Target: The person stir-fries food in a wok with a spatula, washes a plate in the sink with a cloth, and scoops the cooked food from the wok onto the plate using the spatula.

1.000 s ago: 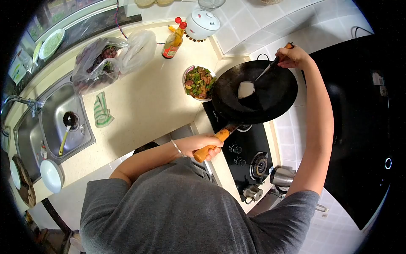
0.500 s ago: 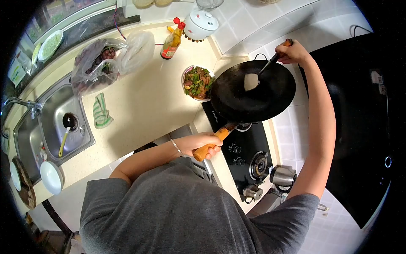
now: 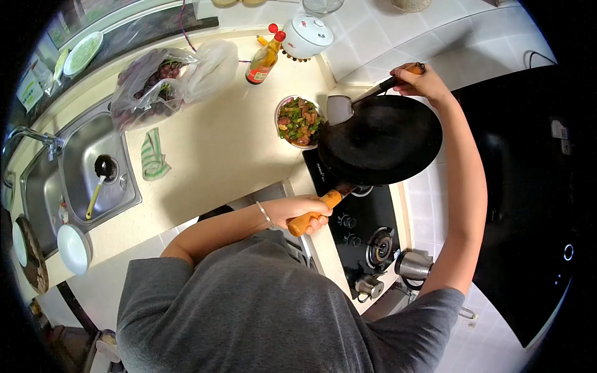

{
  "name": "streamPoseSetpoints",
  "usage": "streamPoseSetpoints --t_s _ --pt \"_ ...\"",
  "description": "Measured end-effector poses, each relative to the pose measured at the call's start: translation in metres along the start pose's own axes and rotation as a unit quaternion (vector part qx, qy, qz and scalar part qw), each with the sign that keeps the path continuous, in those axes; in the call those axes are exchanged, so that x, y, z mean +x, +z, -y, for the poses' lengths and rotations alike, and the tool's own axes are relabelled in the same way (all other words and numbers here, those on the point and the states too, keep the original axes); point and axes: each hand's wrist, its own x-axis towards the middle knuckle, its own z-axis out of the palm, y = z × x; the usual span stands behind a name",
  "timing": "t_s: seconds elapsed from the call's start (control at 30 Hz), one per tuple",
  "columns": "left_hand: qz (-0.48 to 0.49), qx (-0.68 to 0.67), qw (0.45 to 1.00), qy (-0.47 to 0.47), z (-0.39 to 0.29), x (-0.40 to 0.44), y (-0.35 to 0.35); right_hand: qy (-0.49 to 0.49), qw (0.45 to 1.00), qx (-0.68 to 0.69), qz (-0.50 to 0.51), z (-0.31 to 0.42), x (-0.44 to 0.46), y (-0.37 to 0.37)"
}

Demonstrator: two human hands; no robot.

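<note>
My left hand is closed round the orange-brown wooden handle of a black wok, which is tilted over the stove. At the wok's far side my right hand grips the handle of a spatula. The spatula's pale, wide blade is at the wok's left rim, close to a bowl. Cooked green peppers and brown meat pieces fill this bowl, which stands on the counter against the wok's left side.
A black gas stove lies under the wok, with a steel kettle near its right edge. On the counter are a sauce bottle, a white lidded pot, a bag of grapes and a striped cloth. A sink is at left.
My right hand has moved slightly left, and the spatula blade has gone from inside the wok to its left rim beside the bowl. My left hand keeps its hold on the wok handle.
</note>
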Motion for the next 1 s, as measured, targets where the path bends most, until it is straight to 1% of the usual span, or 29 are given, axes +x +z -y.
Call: streamPoseSetpoints --t_s 0.1,0.17,0.27,0.3,0.37,0.53,0.57,0.63,0.77,0.83,1.0 --pt "-0.001 0.017 1.000 0.003 0.001 -0.001 0.003 -0.024 0.999 0.002 0.021 0.009 -0.004 0.008" --pt "-0.011 0.028 0.999 -0.014 0.002 0.000 0.002 -0.031 0.999 0.018 0.025 0.008 -0.001 0.019" --pt "-0.004 0.028 1.000 -0.011 0.006 0.002 -0.001 -0.046 0.997 -0.006 0.059 0.011 0.001 0.044" --pt "-0.005 0.027 1.000 -0.011 0.006 0.001 0.000 -0.065 0.995 0.027 0.073 0.007 0.006 0.052" --pt "-0.015 0.013 1.000 -0.012 0.006 -0.001 0.004 -0.061 0.995 0.033 0.072 0.007 0.005 0.071" --pt "0.006 0.031 0.999 -0.031 0.007 -0.005 0.007 -0.065 0.988 0.021 0.138 0.009 0.001 0.087" --pt "0.008 0.040 0.999 -0.033 0.008 -0.006 0.008 -0.065 0.988 0.021 0.138 0.010 0.002 0.087" --pt "0.012 0.043 0.998 -0.035 0.010 -0.004 0.006 -0.110 0.977 -0.014 0.181 0.011 0.003 0.087" --pt "0.009 0.053 0.998 -0.039 0.011 -0.005 0.009 -0.118 0.976 -0.041 0.177 0.018 -0.002 0.090" --pt "0.003 0.048 0.998 -0.038 0.014 -0.004 0.007 -0.138 0.971 -0.071 0.181 0.021 -0.005 0.089" --pt "-0.015 0.040 0.998 -0.037 0.013 -0.007 0.012 -0.155 0.964 -0.096 0.192 0.012 -0.003 0.098"
